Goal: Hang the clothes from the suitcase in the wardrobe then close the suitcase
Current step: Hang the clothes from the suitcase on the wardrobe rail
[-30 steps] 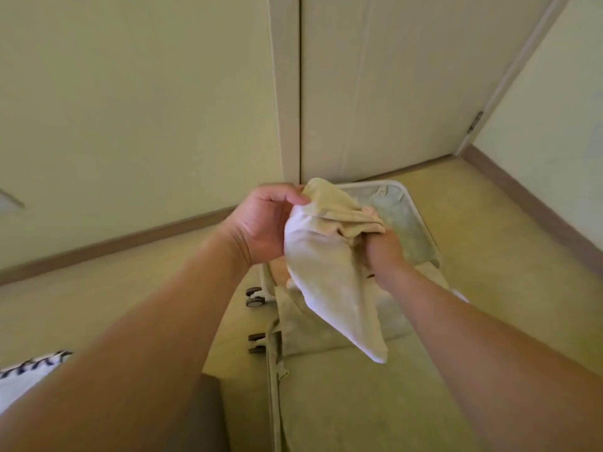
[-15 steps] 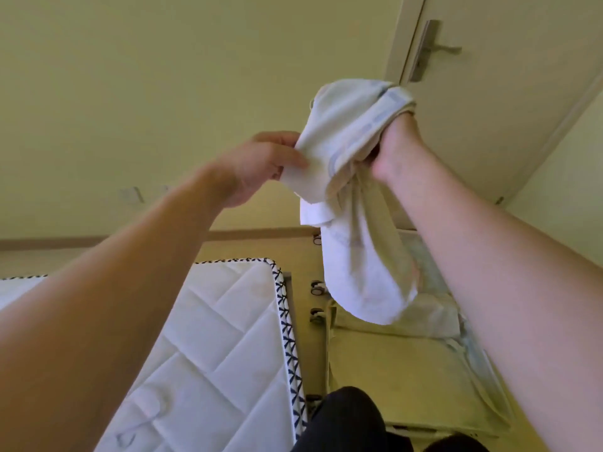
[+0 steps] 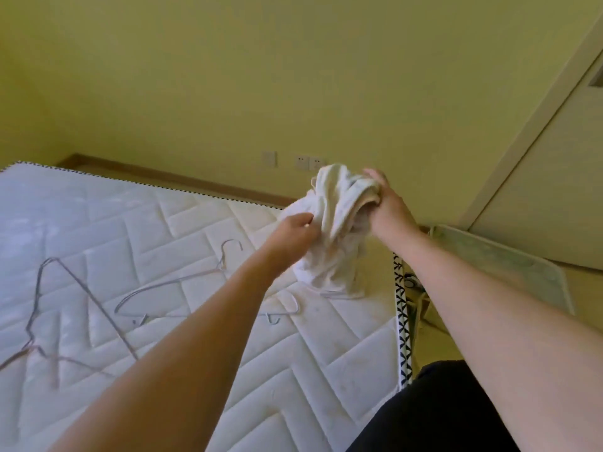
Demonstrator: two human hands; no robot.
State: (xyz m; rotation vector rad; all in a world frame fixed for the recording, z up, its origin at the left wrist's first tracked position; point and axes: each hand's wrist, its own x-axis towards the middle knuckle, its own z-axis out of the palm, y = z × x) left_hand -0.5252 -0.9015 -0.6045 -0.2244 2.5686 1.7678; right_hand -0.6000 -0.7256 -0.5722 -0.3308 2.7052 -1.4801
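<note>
Looks like the get-it-on-a-hanger step: right hand [image 3: 388,210] grips the bunched cream cotton garment [image 3: 329,233] above the white quilted mattress [image 3: 195,243], left hand [image 3: 293,234] pinches its edge, so next shake it open and grab the thin wire hanger [image 3: 182,282].

- No text, label, brand name, number or sign can be read anywhere in the view.
- Only a repeated dark cross pattern is shown on the edge band of the mattress [image 3: 400,308], at the right side; no letters are formed by it.
- No markings can be made out on the wall sockets [image 3: 306,162] on the far wall.
- No print or tag can be read on the pale garment [image 3: 332,236].
</note>
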